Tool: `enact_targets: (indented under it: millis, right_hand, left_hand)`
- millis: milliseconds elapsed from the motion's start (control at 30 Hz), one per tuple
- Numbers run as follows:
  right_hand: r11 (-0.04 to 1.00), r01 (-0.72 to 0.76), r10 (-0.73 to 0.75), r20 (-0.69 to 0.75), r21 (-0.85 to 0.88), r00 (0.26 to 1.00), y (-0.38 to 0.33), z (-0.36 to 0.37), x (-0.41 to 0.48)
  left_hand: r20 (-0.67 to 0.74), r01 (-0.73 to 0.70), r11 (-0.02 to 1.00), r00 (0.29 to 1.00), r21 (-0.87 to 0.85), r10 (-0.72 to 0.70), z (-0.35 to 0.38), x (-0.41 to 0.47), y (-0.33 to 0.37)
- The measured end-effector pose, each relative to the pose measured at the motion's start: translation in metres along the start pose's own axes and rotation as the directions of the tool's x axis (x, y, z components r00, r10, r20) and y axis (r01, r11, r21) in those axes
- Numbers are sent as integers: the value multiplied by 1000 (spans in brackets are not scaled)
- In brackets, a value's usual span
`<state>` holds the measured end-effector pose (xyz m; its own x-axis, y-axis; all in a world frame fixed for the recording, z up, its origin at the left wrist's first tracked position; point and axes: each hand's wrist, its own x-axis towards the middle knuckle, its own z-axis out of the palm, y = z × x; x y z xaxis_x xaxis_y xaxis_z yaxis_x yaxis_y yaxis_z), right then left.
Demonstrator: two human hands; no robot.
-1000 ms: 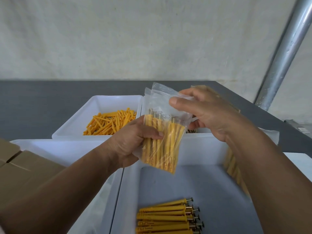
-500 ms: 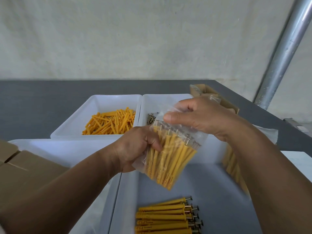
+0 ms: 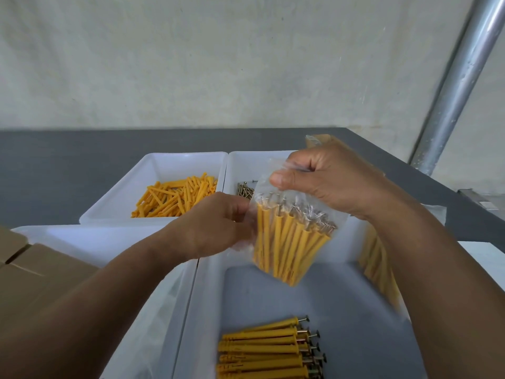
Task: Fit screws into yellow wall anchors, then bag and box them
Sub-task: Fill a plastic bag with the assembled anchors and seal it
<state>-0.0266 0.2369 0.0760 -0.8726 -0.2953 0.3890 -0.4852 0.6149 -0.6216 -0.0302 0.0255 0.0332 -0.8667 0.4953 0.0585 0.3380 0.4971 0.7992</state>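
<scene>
Both grips are closed on the one clear bag point(image 3: 289, 242): the right hand point(image 3: 336, 184) pinches its mouth from above, and the left hand point(image 3: 216, 228) curls round its left edge. It hangs over the near tray point(image 3: 341, 310), anchors roughly upright, screw heads towards the right hand. The cardboard box point(image 3: 32, 272) lies leftward, nearer the left hand. Four white trays stand on the tabletop; at least six fitted anchors point(image 3: 262, 348) lie below.

A packing workbench: sorting bins point(image 3: 114, 214) of loose anchors point(image 3: 175, 199), cardboard boxes point(image 3: 41, 283).
</scene>
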Motion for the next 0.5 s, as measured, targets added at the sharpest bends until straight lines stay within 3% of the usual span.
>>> enact_targets:
  millis: [100,167,300,500]
  right_hand:
    - [1000,-12,13,53,-20,998,0,-3,0]
    - [987,-124,139,160,-105,977,5,-8,-3]
    - [850,-256,434,337,-460,836,14,-9,-7]
    - [814,-346,517,313,-466,797,11,-12,-8]
  left_hand:
    - [-8,-14,963,1000,268,17,-1,0,-1]
    - [-27,33,943,999,332,-25,-2,0,-2]
    - [-97,135,947,989,292,-111,1,3,-4]
    - [-90,132,937,990,323,-108,0,4,-3]
